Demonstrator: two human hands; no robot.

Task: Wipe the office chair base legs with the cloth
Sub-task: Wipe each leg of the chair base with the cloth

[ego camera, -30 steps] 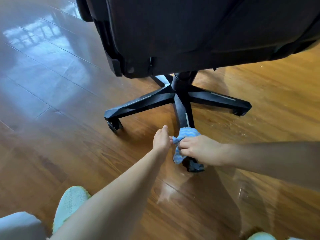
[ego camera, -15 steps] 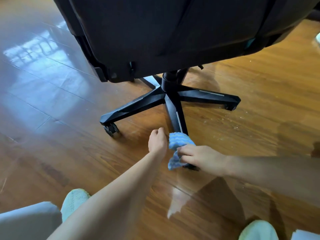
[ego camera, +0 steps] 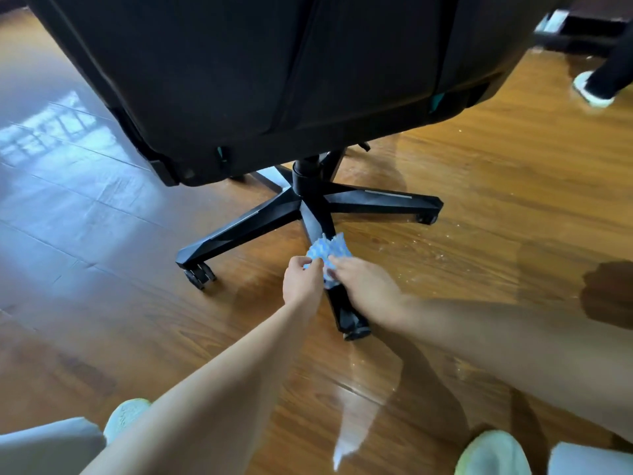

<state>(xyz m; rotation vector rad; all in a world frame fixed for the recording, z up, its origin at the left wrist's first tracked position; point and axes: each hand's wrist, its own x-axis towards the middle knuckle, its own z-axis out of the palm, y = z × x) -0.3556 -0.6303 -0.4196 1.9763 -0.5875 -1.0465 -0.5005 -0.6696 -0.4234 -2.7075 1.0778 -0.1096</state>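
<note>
A black office chair (ego camera: pixel 274 73) stands on a wooden floor, its star base (ego camera: pixel 308 197) spreading legs toward me. A blue and white cloth (ego camera: pixel 329 250) lies bunched over the near leg (ego camera: pixel 342 308), about halfway along it. My left hand (ego camera: pixel 303 282) pinches the cloth's left side. My right hand (ego camera: pixel 366 286) grips its right side, pressing it on the leg. The leg's castor (ego camera: pixel 356 332) shows below my hands. Another leg (ego camera: pixel 239 231) points left, one more leg (ego camera: pixel 383 200) points right.
My two pale green shoes (ego camera: pixel 125 416) (ego camera: pixel 493 454) rest on the glossy floor (ego camera: pixel 102 303) at the bottom. Another person's foot in a white shoe (ego camera: pixel 592 89) stands at the far right. Pale specks lie scattered on the floor right of the base.
The cloth and both hands have slid up the near leg toward the hub, uncovering the castor end. My left hand has closed onto the cloth. The view has shifted back a little.
</note>
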